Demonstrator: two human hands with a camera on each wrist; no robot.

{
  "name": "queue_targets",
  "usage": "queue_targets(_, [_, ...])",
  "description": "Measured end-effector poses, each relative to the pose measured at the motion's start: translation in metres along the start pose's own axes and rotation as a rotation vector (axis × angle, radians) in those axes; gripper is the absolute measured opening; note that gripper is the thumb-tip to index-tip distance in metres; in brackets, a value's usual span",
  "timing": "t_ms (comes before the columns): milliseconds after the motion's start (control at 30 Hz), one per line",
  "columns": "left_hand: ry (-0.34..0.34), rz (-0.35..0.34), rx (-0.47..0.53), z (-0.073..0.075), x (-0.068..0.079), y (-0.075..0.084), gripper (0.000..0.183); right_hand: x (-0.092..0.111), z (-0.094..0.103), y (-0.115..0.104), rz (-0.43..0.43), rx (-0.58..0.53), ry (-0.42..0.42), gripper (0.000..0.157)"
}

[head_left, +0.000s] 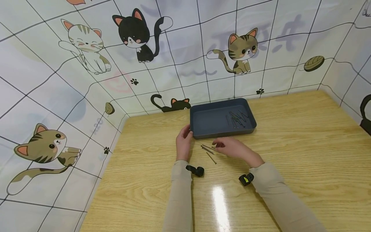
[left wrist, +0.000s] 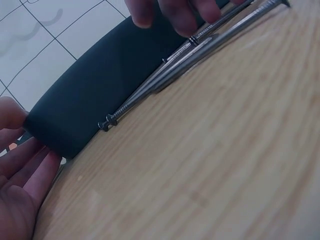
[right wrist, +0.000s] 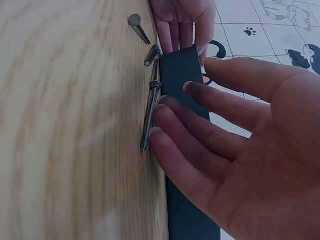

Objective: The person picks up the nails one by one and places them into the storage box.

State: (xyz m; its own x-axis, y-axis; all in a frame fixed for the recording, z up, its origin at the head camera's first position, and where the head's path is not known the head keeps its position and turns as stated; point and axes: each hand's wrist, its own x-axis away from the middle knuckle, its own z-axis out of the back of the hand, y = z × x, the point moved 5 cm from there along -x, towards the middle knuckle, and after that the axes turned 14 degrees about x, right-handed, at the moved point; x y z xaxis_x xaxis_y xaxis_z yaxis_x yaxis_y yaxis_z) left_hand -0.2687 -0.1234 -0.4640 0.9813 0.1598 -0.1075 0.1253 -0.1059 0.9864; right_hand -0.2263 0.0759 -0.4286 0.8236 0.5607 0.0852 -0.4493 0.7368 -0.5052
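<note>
Four or so loose nails (head_left: 208, 150) lie on the bench (head_left: 292, 141) just nearer than the tray (head_left: 223, 133), a pair side by side with heads to the left. One nail sits nearest of all, its head toward the near right.

The right hand (head_left: 234, 149) is over the right end of this group, fingers loosely curved, thumb well apart from them, with nothing visibly held; whether a fingertip touches a nail I cannot tell. The left hand (head_left: 183, 143) holds the tray's near left corner.

For clean picking, the thumb would best come down opposite the fingertips and pinch one shank around its middle, clear of the point. The paired nails could catch at their heads, so separating them first seems wise. A steady left hand should stop the tray from sliding if knocked.

Inside the tray, a crisscrossed cluster of nails (head_left: 238, 119) lies flat in the right half.
</note>
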Motion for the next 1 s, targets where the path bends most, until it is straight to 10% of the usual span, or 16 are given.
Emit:
queue_targets(367, [-0.011,-0.031,-0.039,-0.007,0.012,0.025,0.040,-0.005,-0.012,-0.008,0.000,0.083,-0.003,0.029])
queue_targets(1000, [0.026,-0.029,-0.061,0.001,-0.003,-0.006,0.037,0.000,-0.013,-0.022,-0.023,0.176,0.021,0.022])
